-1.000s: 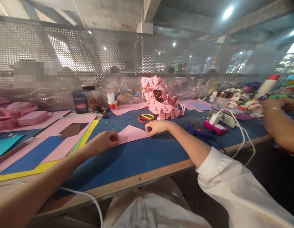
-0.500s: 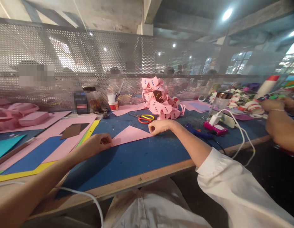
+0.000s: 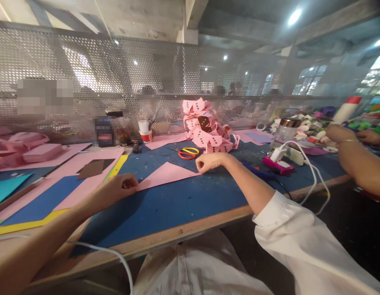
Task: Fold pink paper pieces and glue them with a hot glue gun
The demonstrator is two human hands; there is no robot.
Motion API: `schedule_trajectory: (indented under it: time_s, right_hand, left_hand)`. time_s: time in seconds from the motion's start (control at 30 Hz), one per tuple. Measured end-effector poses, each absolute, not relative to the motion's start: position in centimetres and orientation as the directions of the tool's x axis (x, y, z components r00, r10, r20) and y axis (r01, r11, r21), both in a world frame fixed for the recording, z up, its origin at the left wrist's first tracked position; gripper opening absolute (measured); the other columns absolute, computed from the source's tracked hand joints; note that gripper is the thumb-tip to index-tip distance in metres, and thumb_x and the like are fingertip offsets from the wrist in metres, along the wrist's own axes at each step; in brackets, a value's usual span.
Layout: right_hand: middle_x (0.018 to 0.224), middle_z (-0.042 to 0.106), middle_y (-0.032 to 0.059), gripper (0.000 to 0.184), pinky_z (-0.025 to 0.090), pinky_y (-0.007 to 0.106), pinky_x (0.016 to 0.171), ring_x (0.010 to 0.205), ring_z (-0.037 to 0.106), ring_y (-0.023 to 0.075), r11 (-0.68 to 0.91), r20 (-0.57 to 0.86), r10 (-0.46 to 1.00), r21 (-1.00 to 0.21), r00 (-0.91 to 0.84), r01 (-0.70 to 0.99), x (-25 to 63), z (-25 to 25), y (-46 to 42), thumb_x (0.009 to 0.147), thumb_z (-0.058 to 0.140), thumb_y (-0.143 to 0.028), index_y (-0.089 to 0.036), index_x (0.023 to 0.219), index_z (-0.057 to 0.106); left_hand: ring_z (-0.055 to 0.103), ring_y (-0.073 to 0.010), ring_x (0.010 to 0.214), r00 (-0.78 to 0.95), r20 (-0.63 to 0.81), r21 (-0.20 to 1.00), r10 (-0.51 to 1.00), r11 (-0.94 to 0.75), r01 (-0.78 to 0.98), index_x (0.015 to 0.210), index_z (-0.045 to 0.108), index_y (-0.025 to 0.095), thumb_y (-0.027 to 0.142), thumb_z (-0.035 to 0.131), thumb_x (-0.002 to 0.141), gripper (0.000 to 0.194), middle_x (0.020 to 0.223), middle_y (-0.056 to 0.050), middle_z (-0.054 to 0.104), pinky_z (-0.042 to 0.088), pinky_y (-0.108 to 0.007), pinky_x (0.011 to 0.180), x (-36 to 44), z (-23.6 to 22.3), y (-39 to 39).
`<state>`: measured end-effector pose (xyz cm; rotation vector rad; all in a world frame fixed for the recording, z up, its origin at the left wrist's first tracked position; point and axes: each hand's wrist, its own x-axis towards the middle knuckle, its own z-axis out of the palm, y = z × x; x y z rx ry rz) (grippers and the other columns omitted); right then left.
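A pink paper triangle (image 3: 167, 174) lies flat on the blue table top (image 3: 177, 205). My left hand (image 3: 116, 189) is closed in a pinch on the triangle's left corner. My right hand (image 3: 208, 162) is closed in a pinch on its right corner. Both hands rest on the table and the paper is stretched between them.
Yellow-and-orange scissors (image 3: 187, 153) and a heap of pink folded paper pieces (image 3: 206, 129) lie behind the triangle. Coloured sheets (image 3: 69, 180) are stacked at left. A blue glue gun (image 3: 259, 172), a pink device (image 3: 278, 165) with white cable and another person's arm (image 3: 356, 157) are at right. A perforated metal screen (image 3: 116, 82) backs the table.
My hands have drawn apart, the left going left and the right going right, and the pink paper between them has spread out wider and flatter.
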<state>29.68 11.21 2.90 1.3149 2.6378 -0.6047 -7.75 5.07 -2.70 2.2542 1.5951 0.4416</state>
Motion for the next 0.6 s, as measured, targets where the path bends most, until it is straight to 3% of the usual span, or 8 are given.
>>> schedule_trajectory:
  time_s: [0.23,0.6]
  right_hand:
    - [0.089,0.072,0.0044,0.017,0.042,0.021,0.061,0.079,0.064,0.0165,0.539,-0.289,0.733,-0.307,-0.616,0.784,29.8,2.7,11.4,0.068,0.063,-0.021,-0.015,0.084,0.066]
    - [0.087,0.072,0.0034,0.016,0.042,0.021,0.061,0.079,0.064,0.0166,0.552,-0.273,0.729,-0.307,-0.628,0.775,30.0,2.4,11.7,0.067,0.064,-0.022,-0.016,0.082,0.066]
  left_hand:
    - [0.057,-0.0192,0.069,0.249,0.102,0.424,0.963,-0.268,0.865,0.076,0.064,0.019,0.047,0.056,0.075,0.029,0.069,-0.001,0.063,0.041,-0.027,0.066,-7.1,-1.3,3.3]
    - [0.058,-0.0163,0.075,0.226,0.062,0.283,0.972,-0.234,0.930,0.081,0.066,0.022,0.038,0.056,0.080,0.019,0.074,0.004,0.066,0.038,-0.021,0.072,-9.4,-1.4,3.2]
